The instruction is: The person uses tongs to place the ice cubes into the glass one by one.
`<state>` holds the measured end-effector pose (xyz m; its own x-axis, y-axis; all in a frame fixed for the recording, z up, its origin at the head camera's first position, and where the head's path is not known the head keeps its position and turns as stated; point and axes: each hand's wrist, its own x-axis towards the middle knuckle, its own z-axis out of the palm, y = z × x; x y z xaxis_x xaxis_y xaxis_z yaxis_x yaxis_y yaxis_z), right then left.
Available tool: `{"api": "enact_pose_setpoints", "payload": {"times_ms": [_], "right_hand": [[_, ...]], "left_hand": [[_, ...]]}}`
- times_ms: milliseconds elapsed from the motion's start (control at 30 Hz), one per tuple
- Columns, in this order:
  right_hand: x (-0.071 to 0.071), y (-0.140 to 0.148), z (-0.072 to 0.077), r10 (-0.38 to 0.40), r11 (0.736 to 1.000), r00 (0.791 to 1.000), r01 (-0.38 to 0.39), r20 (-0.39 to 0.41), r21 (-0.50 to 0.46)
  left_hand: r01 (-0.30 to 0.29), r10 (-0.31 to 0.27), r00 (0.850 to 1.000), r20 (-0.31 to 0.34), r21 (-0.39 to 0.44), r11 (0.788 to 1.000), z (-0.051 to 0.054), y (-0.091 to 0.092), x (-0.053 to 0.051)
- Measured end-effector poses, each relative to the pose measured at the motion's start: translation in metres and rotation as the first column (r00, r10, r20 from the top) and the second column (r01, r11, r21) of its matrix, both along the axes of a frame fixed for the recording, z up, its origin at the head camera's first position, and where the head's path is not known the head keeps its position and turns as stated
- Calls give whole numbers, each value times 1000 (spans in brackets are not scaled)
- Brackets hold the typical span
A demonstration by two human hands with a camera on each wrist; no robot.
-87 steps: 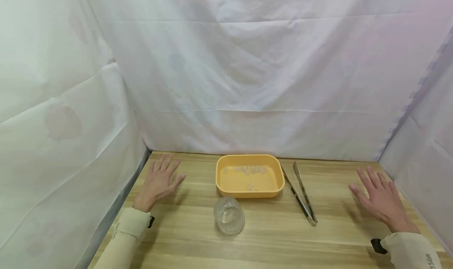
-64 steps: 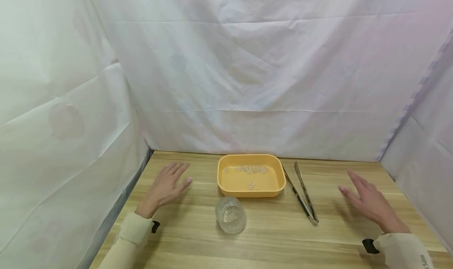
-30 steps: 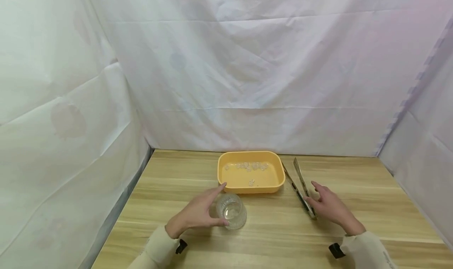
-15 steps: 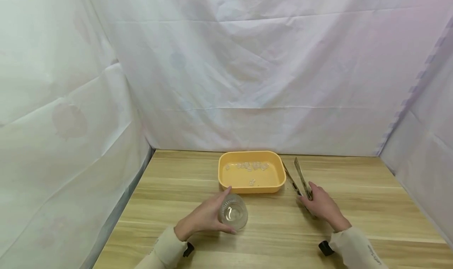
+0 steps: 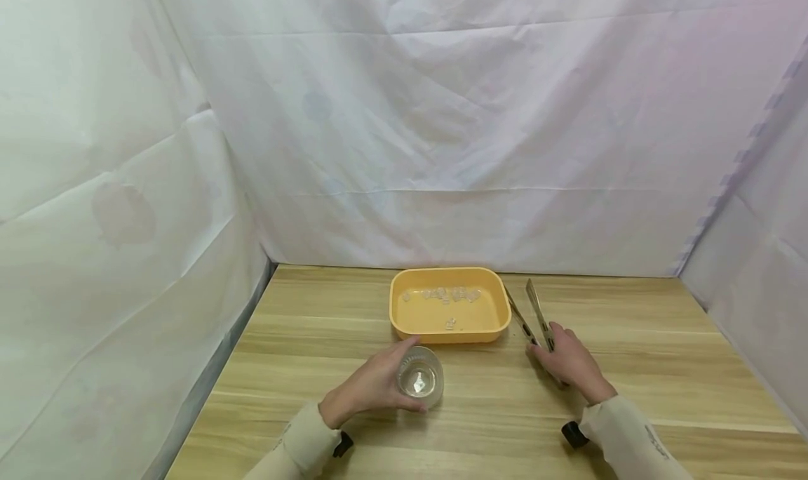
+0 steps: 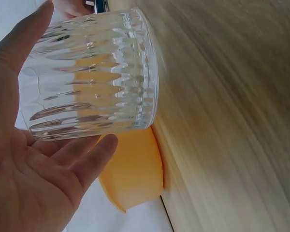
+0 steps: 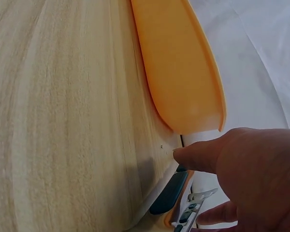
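Observation:
In the head view my left hand (image 5: 372, 387) curves round a clear ribbed glass (image 5: 421, 377) standing on the table in front of the tray. The left wrist view has the thumb along one side of this glass (image 6: 92, 82) and the fingers on the other. My right hand (image 5: 573, 365) is around a pair of metal tongs (image 5: 539, 310), thumb at the left arm and forefinger at the right. The tongs' tips point away and are spread; their joined end is mostly hidden under the hand. In the right wrist view dark inserts show on the tongs (image 7: 187, 216).
A yellow tray (image 5: 450, 337) lies behind the glass, with several small clear pieces (image 5: 456, 295) in it. Its right end is close beside the tongs. White cloth (image 5: 442, 150) hangs behind the wooden table (image 5: 328, 297) and at both sides.
Both hands have come inward from the table's sides, the left to the glass and the right to the tongs. The glass has shifted slightly right; the tray stays put.

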<state>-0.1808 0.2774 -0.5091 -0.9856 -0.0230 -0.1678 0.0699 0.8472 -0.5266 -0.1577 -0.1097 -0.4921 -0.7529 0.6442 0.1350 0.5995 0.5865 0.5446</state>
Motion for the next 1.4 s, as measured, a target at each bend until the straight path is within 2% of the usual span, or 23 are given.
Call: {"api": "enact_pose_setpoints", "payload": {"times_ms": [167,400,533,800,1167,1400], "right_hand": [[-3,0,-1,2,1000,1000,-2,-9,12],[-6,0,-3,-4,1000,1000,4,-13,30],[-5,-1,-1,-10,1000,1000,10,-2,17],[-4,0,1,-64,998,998,64,9,2],[-3,4,-2,-103,994,994,102,19,32],[-1,10,-3,-90,995,995,91,43,-27]], "left_hand": [[-25,23,999,43,44,999,0,4,-1],[-19,13,998,58,97,995,-2,8,-3],[-29,18,995,94,123,992,-4,10,-3],[-31,2,988,155,184,982,-7,11,-4],[-37,4,983,186,174,984,-10,10,-4],[-49,15,979,206,161,986,-10,9,-4]]}}
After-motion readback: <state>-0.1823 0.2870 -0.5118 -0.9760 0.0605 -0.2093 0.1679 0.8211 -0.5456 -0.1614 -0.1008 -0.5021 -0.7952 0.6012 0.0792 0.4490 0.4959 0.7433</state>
